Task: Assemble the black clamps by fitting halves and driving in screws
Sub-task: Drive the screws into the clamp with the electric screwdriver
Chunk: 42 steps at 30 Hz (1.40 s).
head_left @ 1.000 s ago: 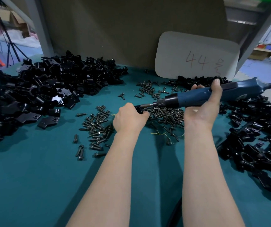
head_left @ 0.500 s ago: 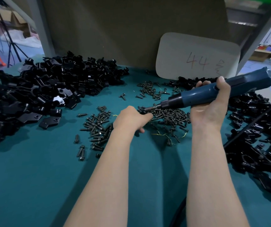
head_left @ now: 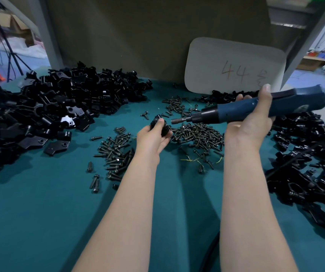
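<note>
My left hand (head_left: 153, 137) grips a small black clamp (head_left: 160, 125) above the teal table, thumb on top of it. My right hand (head_left: 253, 122) holds a blue electric screwdriver (head_left: 256, 109) nearly level, its bit tip (head_left: 174, 121) pointing left and standing a short gap to the right of the clamp. Loose black screws (head_left: 195, 132) lie in a heap under the tool, with a second heap of screws (head_left: 116, 152) to the left of my left wrist. A big pile of black clamp halves (head_left: 55, 107) fills the left side.
Another pile of black clamp parts (head_left: 319, 165) lies at the right, crossed by the tool's black cord (head_left: 303, 154). A grey card marked "44" (head_left: 234, 69) leans on the brown back wall. The teal table surface (head_left: 39, 222) stretches toward me.
My left hand has turned and lifted the clamp into sight. The screwdriver's bit has drawn back to the right, off the clamp, and the tool now lies flatter.
</note>
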Available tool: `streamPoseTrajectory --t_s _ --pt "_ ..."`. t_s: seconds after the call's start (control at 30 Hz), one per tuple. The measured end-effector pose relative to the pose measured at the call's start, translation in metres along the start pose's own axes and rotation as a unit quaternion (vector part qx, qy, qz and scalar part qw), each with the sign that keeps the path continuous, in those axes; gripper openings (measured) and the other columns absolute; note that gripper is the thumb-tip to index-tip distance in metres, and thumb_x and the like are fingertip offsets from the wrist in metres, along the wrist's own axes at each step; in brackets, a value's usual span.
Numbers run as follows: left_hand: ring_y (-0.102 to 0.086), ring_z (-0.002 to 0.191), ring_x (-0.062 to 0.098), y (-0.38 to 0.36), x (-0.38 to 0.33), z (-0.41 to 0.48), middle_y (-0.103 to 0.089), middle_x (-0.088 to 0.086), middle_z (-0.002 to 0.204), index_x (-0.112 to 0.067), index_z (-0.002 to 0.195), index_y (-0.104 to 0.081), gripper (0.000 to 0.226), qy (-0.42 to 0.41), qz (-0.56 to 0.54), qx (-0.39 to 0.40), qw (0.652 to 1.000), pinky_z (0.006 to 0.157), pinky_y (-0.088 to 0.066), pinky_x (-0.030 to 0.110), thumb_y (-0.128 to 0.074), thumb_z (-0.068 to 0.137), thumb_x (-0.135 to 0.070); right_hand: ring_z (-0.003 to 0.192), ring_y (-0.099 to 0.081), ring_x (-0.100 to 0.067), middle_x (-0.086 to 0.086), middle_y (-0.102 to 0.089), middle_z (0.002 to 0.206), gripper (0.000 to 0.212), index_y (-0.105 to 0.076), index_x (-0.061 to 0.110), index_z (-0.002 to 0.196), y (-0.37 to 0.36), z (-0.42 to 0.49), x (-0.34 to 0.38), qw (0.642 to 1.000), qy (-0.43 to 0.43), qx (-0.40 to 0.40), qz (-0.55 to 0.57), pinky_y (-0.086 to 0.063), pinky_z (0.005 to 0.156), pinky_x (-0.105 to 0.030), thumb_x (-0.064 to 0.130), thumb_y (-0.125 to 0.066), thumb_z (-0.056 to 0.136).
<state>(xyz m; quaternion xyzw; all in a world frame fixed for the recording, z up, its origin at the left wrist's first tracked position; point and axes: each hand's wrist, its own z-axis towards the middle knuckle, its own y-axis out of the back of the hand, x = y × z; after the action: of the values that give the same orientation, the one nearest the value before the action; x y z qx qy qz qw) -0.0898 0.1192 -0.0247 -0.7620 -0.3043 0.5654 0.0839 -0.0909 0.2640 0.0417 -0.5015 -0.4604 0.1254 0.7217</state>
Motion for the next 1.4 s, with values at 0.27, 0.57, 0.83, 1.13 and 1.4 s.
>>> streamPoseTrajectory --t_s 0.27,0.57,0.83,1.13,1.4 --pt "-0.064 0.081 0.018 -0.004 0.002 -0.003 -0.065 0.013 0.111 -0.008 0.102 -0.059 0.017 -0.045 0.024 -0.035 0.998 0.074 -0.056 0.022 -0.056 0.097 -0.025 0.06 -0.063 -0.005 0.002 -0.06 0.08 0.043 -0.044 0.012 0.126 -0.004 -0.007 -0.001 0.998 0.018 0.024 -0.053 -0.054 0.069 -0.023 0.016 -0.066 0.089" --pt "-0.063 0.081 0.017 -0.005 0.005 -0.003 -0.064 0.004 0.1 -0.015 0.094 -0.059 0.007 -0.106 0.055 -0.055 0.991 0.087 -0.054 0.028 -0.06 0.095 -0.022 0.079 -0.06 -0.015 -0.007 -0.056 0.108 0.052 -0.039 0.012 0.134 -0.009 -0.012 -0.004 0.997 0.004 0.04 -0.065 -0.056 0.084 -0.031 0.015 -0.066 0.089" --pt "-0.064 0.073 0.015 -0.005 0.007 0.0 -0.064 -0.001 0.088 -0.022 0.083 -0.058 0.011 -0.125 0.078 -0.059 0.987 0.087 -0.054 0.031 -0.063 0.093 -0.022 0.075 -0.06 -0.012 -0.003 -0.057 0.1 0.056 -0.035 0.01 0.139 -0.01 -0.014 -0.004 0.995 0.016 0.059 -0.079 -0.056 0.084 -0.029 0.012 -0.063 0.091" --pt "-0.065 0.071 0.017 -0.004 0.008 0.004 -0.063 -0.002 0.089 -0.018 0.086 -0.06 0.009 -0.134 0.101 -0.071 0.983 0.091 -0.054 0.038 -0.064 0.092 -0.023 0.075 -0.061 -0.015 -0.003 -0.057 0.099 0.057 -0.031 0.013 0.142 -0.009 -0.016 -0.007 0.991 0.017 0.099 -0.088 -0.053 0.084 -0.032 0.01 -0.06 0.093" --pt "-0.065 0.07 0.016 -0.005 0.009 0.005 -0.066 0.004 0.098 -0.007 0.104 -0.063 0.021 -0.13 0.088 -0.08 0.984 0.091 -0.054 0.038 -0.063 0.092 -0.024 0.076 -0.061 -0.016 -0.006 -0.055 0.108 0.058 -0.03 0.014 0.143 -0.011 -0.018 -0.007 0.992 0.01 0.096 -0.08 -0.053 0.087 -0.033 0.009 -0.059 0.093"
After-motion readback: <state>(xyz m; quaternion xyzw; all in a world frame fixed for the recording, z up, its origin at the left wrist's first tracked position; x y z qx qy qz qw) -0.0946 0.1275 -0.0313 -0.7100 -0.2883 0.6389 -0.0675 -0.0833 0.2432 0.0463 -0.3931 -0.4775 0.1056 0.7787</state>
